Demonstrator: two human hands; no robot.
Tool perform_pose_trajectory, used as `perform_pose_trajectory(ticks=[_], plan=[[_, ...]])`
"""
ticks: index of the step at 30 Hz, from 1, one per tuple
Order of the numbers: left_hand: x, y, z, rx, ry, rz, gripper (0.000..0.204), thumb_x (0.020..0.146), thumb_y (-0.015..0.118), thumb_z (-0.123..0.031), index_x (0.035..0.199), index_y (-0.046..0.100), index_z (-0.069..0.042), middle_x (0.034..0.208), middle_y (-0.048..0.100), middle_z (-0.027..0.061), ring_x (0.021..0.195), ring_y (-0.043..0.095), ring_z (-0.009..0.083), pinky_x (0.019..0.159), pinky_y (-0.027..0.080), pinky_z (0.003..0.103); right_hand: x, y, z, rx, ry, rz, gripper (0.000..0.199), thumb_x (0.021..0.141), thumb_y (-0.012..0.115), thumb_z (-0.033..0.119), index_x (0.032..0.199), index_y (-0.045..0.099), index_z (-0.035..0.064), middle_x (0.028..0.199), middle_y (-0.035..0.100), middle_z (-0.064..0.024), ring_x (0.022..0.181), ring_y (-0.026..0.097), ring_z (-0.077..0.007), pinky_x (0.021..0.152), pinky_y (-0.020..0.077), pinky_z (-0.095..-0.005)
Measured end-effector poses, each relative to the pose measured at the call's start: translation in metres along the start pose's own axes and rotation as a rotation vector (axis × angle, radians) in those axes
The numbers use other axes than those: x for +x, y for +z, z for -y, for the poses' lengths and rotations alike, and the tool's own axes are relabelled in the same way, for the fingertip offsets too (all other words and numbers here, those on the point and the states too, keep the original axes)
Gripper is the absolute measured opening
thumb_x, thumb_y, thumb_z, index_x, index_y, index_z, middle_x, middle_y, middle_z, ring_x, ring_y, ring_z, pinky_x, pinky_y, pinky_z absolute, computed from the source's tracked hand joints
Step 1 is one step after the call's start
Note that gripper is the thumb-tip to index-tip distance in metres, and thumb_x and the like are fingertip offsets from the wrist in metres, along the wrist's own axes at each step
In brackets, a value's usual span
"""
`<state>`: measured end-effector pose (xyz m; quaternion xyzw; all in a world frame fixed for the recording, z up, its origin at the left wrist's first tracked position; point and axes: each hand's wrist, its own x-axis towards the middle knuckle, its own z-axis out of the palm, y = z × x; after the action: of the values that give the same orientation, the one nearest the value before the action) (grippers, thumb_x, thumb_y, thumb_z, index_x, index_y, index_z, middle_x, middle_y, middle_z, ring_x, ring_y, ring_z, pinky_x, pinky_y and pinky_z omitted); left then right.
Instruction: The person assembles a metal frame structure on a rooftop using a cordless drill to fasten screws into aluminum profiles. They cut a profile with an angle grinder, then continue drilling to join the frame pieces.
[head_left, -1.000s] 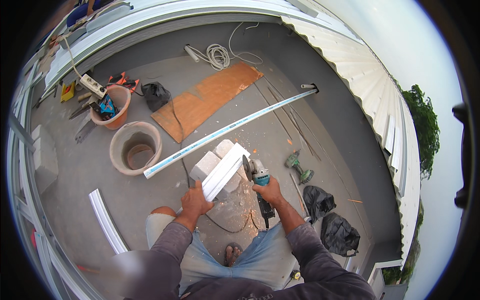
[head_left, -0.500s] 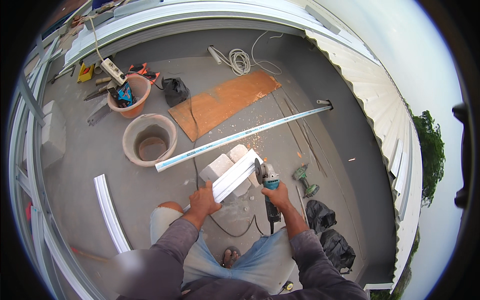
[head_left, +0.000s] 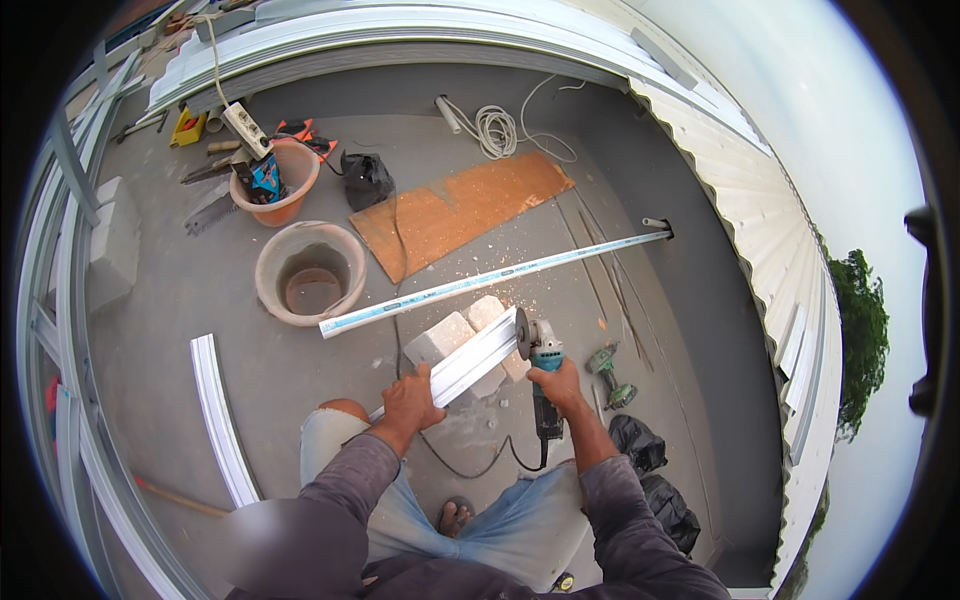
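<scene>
My right hand (head_left: 558,386) is wrapped round the teal and black body of an angle grinder (head_left: 545,352). Its dark cutting disc stands upright against the far end of a white ribbed metal profile (head_left: 474,362). My left hand (head_left: 408,402) grips that profile near my knee and presses it down. Pale blocks (head_left: 438,340) lie beneath the profile and prop it off the floor. From the grinder's lower end a black cord (head_left: 508,452) loops left over the floor. Orange specks, sparks or bits, show on the floor beyond the disc.
A long white-and-blue bar (head_left: 490,282) crosses beyond the blocks. Further off lie an orange-brown board (head_left: 465,212), a bucket (head_left: 268,275) and a tub of tools (head_left: 300,165). A green cordless drill (head_left: 611,377) and black bags (head_left: 640,445) are to my right; another white profile (head_left: 218,415) is left.
The whole view has shifted slightly, so things sit a little further right. Fewer orange specks show beyond the disc. Both hands keep their grips.
</scene>
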<state>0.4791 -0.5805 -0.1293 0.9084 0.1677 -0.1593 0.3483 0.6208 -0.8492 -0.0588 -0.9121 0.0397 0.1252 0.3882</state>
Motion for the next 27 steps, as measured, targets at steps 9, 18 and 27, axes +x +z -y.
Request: perform_pose_trajectory(ticks=[9, 18, 27], plan=[[0.002, 0.004, 0.004, -0.016, 0.009, -0.006, 0.076, 0.069, 0.088, -0.034, 0.131, 0.05, -0.01, 0.119, 0.071, 0.0194, 0.113, 0.07, 0.0406, 0.093, 0.054, 0.055, 0.01, 0.001, 0.005, -0.063, 0.002, -0.008, 0.043, 0.071, 0.083, 0.021, 0.103, 0.069, -0.0022, 0.092, 0.073, -0.0116, 0.079, 0.07, -0.0216, 0.073, 0.0571, -0.0375], [0.0, 0.002, 0.004, -0.021, 0.037, -0.031, 0.075, 0.066, 0.085, -0.03, 0.127, 0.05, -0.004, 0.113, 0.071, 0.0265, 0.107, 0.072, 0.0434, 0.091, 0.056, 0.053, 0.014, 0.002, 0.006, -0.063, 0.005, 0.0, 0.043, 0.07, 0.084, 0.021, 0.103, 0.069, -0.0026, 0.091, 0.073, -0.0118, 0.078, 0.07, -0.0213, 0.072, 0.0568, -0.0374], [0.002, 0.006, 0.004, -0.03, 0.016, -0.019, 0.075, 0.068, 0.088, -0.032, 0.128, 0.051, -0.01, 0.117, 0.072, 0.0201, 0.113, 0.07, 0.0412, 0.092, 0.054, 0.056, 0.016, -0.001, 0.016, -0.082, 0.022, 0.021, 0.042, 0.07, 0.083, 0.021, 0.101, 0.069, -0.0026, 0.091, 0.073, -0.0126, 0.078, 0.07, -0.0214, 0.071, 0.0563, -0.0372]])
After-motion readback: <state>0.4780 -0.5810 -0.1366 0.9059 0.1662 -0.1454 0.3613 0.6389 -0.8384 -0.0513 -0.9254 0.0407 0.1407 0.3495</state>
